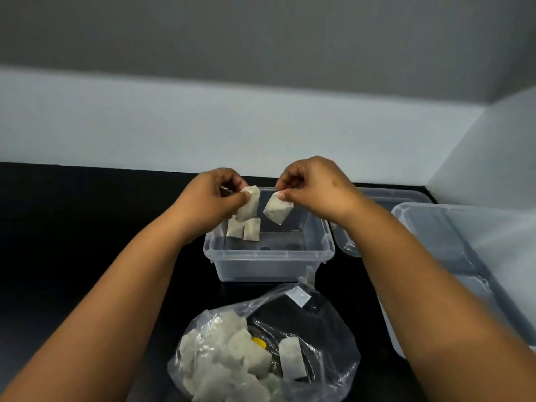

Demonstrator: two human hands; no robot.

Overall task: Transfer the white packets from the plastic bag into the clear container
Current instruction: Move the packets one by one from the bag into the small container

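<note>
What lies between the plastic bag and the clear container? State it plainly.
Head view: only a narrow strip of bare black counter separates the plastic bag from the clear container; the bag's twisted top nearly reaches the container's front wall.

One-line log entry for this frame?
left hand: pinches white packet | right hand: pinches second white packet | both over clear plastic container | clear plastic bag: packets remain

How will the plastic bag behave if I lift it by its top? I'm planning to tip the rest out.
The plastic bag looks thin and crumpled, so it would probably sag rather than hold shape. The white packets heaped at one side would likely slide together. Each hand pinches one packet easily, so they seem light.
</note>
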